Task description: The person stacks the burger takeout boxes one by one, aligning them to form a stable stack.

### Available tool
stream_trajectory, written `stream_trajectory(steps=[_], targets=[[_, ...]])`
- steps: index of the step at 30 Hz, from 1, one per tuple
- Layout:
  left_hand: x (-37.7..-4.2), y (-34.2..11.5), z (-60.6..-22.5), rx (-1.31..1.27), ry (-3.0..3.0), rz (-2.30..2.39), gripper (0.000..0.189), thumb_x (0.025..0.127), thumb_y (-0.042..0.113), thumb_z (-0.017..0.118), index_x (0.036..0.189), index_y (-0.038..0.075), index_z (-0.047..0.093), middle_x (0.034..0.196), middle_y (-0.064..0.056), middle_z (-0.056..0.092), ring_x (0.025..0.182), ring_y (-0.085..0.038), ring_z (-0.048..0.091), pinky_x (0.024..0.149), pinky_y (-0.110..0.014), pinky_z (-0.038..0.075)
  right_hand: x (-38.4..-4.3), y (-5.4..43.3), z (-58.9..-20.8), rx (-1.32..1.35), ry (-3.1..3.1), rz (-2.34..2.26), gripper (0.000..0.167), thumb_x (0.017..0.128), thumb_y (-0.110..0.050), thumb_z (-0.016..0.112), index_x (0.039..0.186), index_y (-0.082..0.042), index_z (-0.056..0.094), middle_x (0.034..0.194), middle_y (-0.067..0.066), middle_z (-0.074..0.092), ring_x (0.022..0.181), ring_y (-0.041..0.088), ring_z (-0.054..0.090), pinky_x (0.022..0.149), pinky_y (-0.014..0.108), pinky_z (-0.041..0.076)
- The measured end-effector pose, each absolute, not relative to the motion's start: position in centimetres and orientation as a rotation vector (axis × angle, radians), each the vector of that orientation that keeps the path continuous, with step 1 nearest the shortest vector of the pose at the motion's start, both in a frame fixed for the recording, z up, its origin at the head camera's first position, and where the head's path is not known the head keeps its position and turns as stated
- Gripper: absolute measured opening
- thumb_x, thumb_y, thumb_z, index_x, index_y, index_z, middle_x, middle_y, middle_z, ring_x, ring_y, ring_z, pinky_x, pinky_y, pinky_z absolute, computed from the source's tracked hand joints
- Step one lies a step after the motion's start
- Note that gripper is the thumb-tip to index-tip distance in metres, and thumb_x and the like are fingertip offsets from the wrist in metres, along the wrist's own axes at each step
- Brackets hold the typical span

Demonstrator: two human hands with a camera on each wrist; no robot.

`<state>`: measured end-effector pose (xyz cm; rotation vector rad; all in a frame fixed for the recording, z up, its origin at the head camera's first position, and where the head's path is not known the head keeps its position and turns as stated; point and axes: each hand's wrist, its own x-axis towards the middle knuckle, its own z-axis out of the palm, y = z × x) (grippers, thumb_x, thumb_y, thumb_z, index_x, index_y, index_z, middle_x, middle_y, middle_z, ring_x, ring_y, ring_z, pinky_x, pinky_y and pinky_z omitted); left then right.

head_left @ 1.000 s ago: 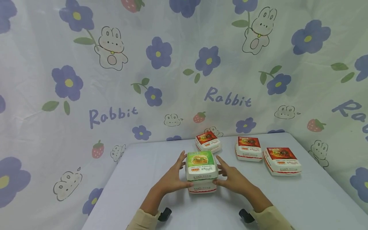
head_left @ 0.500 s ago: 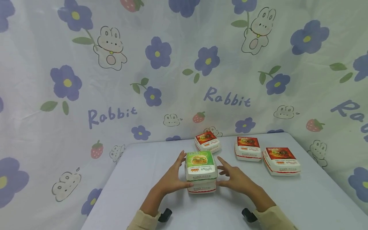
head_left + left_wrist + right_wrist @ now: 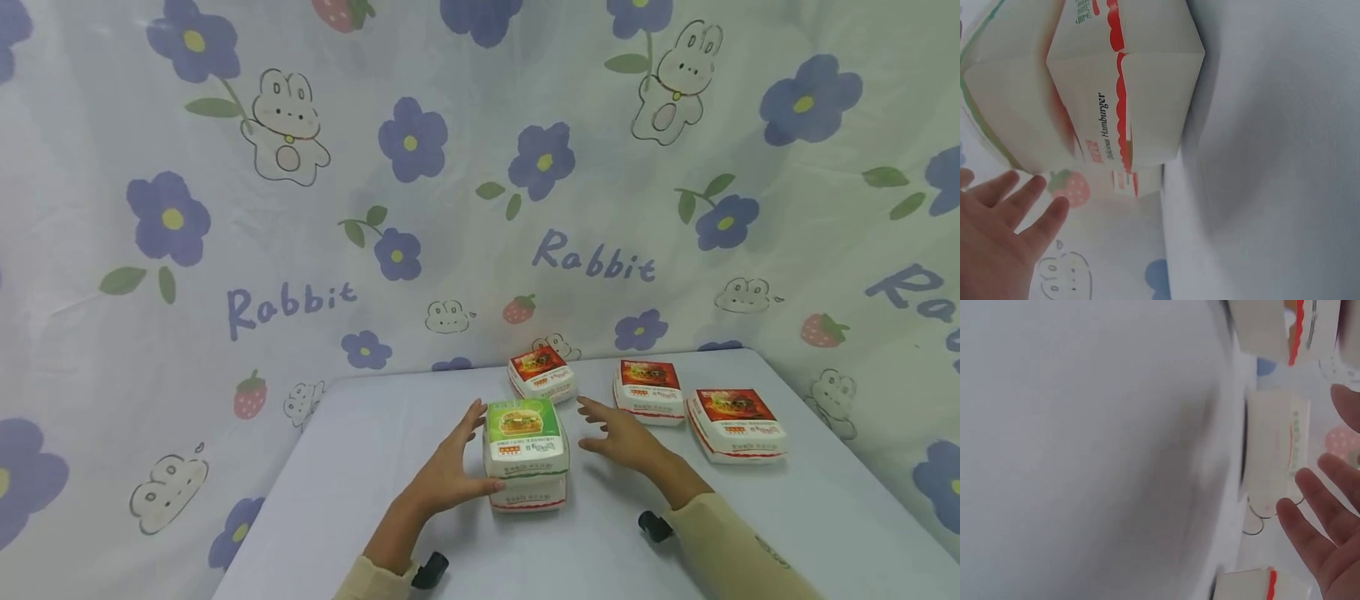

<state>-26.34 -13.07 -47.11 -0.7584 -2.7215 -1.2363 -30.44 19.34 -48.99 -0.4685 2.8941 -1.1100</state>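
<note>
A green-topped burger box (image 3: 523, 442) sits stacked on a red-trimmed burger box (image 3: 528, 497) on the white table. Along the stack's left side is my left hand (image 3: 447, 471), its thumb at the front near the seam between the boxes. In the left wrist view, that hand's fingers (image 3: 1034, 222) are spread and fairly straight beside the upper box. My right hand (image 3: 626, 435) is apart from the stack on its right, fingers extended, holding nothing. The right wrist view shows its fingers (image 3: 1307, 534) splayed in the air.
Behind the stack stands a red-topped burger box (image 3: 542, 373) near the curtain. Two more, a middle burger box (image 3: 648, 392) and a right burger box (image 3: 737, 425), stand at the back right. A rabbit-and-flower curtain (image 3: 450, 208) hangs behind the table (image 3: 360, 442).
My right hand has come off the stack and moved right and slightly away from me. The left hand and the stacked boxes look to be in the same place.
</note>
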Motion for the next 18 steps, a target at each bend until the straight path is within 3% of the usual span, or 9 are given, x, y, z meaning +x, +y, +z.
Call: stream_trajectory(steps=[7,11,18], targets=[[-26.3,-13.2,-47.2,-0.79,-2.706,-1.209,0.113,0.07,0.065,0.075,0.156,0.035,0.009,0.158,0.005,0.024,0.138,-0.03,0.035,0.101,-0.06,0.038,-33.3,19.6,-49.7,-0.355,2.889,-1.209,0.075,0.085,-0.028,0.077,0.149,-0.018,0.041,0.143,0.014,0.049,0.119,0.043,0.054,0.093,0.057,0.047],[-26.2,-13.3,-47.1,-0.808,-2.715,-1.158,0.109,0.072,0.066,0.074,0.156,0.035,0.012,0.159,0.004,0.022,0.143,-0.026,0.026,0.105,-0.06,0.033,-34.5,19.3,-50.1,-0.307,2.909,-1.197,0.076,0.085,-0.03,0.077,0.15,-0.017,0.04,0.141,0.02,0.049,0.118,0.046,0.053,0.091,0.058,0.047],[-26.2,-13.3,-47.1,-0.841,-2.709,-1.102,0.109,0.073,0.068,0.072,0.157,0.032,0.012,0.161,0.004,0.016,0.146,-0.022,0.018,0.108,-0.059,0.028,-36.1,18.7,-50.8,-0.265,2.865,-1.315,0.08,0.084,-0.03,0.077,0.151,-0.017,0.036,0.15,0.018,0.038,0.128,0.046,0.043,0.096,0.06,0.042]])
